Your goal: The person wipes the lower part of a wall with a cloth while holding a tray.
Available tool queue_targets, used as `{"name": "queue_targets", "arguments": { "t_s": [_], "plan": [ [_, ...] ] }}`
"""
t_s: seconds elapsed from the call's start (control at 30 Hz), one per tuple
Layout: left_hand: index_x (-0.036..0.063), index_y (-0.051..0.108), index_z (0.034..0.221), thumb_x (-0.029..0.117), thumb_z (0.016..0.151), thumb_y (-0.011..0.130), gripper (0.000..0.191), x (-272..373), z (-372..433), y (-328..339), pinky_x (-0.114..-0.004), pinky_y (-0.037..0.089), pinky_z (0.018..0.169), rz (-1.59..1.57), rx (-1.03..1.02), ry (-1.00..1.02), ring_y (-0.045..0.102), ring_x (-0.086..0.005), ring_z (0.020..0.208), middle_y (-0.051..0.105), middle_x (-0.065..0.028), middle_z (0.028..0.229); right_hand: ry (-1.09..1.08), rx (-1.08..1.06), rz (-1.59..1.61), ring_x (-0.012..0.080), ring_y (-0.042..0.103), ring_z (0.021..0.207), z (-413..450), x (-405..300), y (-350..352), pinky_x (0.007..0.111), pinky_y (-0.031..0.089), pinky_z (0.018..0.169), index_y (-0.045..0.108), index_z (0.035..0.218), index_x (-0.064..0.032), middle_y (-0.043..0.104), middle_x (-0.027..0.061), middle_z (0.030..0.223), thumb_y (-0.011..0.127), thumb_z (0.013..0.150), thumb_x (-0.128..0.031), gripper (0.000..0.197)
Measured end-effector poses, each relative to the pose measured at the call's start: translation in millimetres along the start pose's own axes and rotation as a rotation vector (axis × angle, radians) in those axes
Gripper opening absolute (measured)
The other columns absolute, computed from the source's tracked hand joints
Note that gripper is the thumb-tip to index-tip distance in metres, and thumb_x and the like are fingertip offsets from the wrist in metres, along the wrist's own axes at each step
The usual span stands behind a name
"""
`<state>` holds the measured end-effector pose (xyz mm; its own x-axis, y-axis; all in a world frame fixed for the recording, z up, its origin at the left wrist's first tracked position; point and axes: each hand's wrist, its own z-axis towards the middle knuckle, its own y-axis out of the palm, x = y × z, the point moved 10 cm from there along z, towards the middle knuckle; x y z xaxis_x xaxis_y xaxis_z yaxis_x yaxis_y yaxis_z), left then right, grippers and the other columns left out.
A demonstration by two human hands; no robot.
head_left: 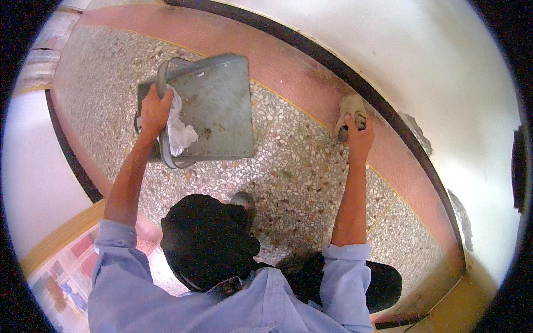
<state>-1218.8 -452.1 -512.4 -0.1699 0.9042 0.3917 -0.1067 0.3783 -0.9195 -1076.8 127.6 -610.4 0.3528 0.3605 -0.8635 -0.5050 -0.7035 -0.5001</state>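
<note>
My left hand (155, 109) grips the curved strap handle of a grey metal dustpan (225, 100), which rests on the floor with its wide edge to the right. A crumpled white plastic bag (179, 131) lies in the pan beside that hand, and a few dark specks dot the pan's surface. To the right, my right hand (360, 135) presses a bunched beige-grey rag (353, 105) onto the pink floor border, close to the black skirting. Something dark shows between its fingers and the rag; what it is I cannot tell.
Speckled terrazzo floor (300, 175) runs between both hands, edged by a pink border (283, 54). Black skirting (316, 43) meets a white wall (437, 62) with peeling patches. My bent knee in black cloth (204, 241) is below the dustpan. A doorway edge (62, 233) stands lower left.
</note>
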Motion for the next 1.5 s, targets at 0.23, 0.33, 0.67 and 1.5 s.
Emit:
{"name": "queue_targets", "arguments": {
  "t_s": [0.23, 0.33, 0.67, 1.5],
  "plan": [
    [-0.0059, 0.054, 0.107, 0.038, 0.085, 0.057, 0.049, 10, -7, 1, -0.048, 0.046, 0.077, -0.064, -0.098, -0.041, 0.06, -0.0469, 0.089, 0.062, -0.0301, 0.091, -0.257, 0.028, -0.378, 0.0331, 0.062, 0.096, 33, -61, 62, 0.04, 0.048, 0.084, 0.057, 0.118, 0.0006, 0.063, 0.0202, 0.108, 0.07, 0.075, -0.028, 0.053],
    [-0.0043, 0.055, 0.107, 0.037, 0.085, 0.057, 0.048, 20, -8, -11, -0.048, 0.046, 0.076, 0.012, 0.009, 0.044, 0.06, -0.0463, 0.088, 0.063, -0.0289, 0.091, -0.26, -0.018, -0.458, 0.0362, 0.061, 0.097, 24, -82, 103, 0.044, 0.048, 0.084, 0.059, 0.115, -0.001, 0.063, 0.0196, 0.107, 0.067, 0.076, -0.026, 0.047],
    [0.0006, 0.056, 0.11, 0.037, 0.085, 0.056, 0.044, 20, -9, -4, -0.047, 0.047, 0.076, -0.071, -0.064, -0.029, 0.062, -0.0431, 0.088, 0.064, -0.0256, 0.092, -0.003, -0.66, 0.275, 0.0284, 0.065, 0.078, -97, -138, 254, 0.039, 0.052, 0.071, 0.063, 0.102, -0.0044, 0.067, 0.0144, 0.09, 0.075, 0.07, -0.033, 0.045],
    [-0.0018, 0.056, 0.109, 0.036, 0.084, 0.056, 0.045, 20, -9, -4, -0.048, 0.046, 0.075, -0.094, -0.117, -0.068, 0.061, -0.044, 0.087, 0.063, -0.0276, 0.089, 0.127, -0.584, 0.423, 0.0272, 0.064, 0.082, -68, -71, 223, 0.037, 0.052, 0.072, 0.058, 0.11, 0.0006, 0.066, 0.0134, 0.095, 0.077, 0.072, -0.033, 0.054]
  ]
}}
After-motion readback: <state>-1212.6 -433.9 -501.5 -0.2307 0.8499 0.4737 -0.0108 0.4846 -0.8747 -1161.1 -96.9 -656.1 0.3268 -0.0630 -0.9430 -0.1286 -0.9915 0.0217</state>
